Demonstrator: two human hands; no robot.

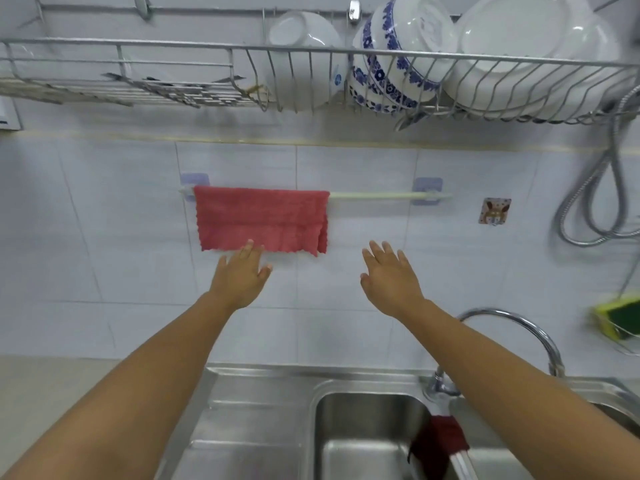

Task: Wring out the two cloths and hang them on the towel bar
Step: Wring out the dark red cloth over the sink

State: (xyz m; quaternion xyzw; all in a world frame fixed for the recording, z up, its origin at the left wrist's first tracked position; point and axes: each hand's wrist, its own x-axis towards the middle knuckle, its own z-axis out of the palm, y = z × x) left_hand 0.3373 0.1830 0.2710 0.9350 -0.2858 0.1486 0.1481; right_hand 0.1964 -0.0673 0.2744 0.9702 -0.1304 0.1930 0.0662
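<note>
A pink-red cloth (261, 220) hangs spread over the left half of the white towel bar (381, 195) on the tiled wall. My left hand (242, 275) is raised just below the cloth's lower edge, fingers straight, fingertips at or near the hem. My right hand (391, 278) is raised to the right of the cloth, fingers spread, holding nothing. A second, dark red cloth (440, 441) lies draped over the divider of the steel sink (363, 386), under my right forearm.
A wire dish rack (311, 50) with bowls and plates hangs overhead. A curved tap (519, 323) rises at the right of the sink. A metal shower hose (602, 188) loops on the right wall above a green-yellow sponge (620, 318).
</note>
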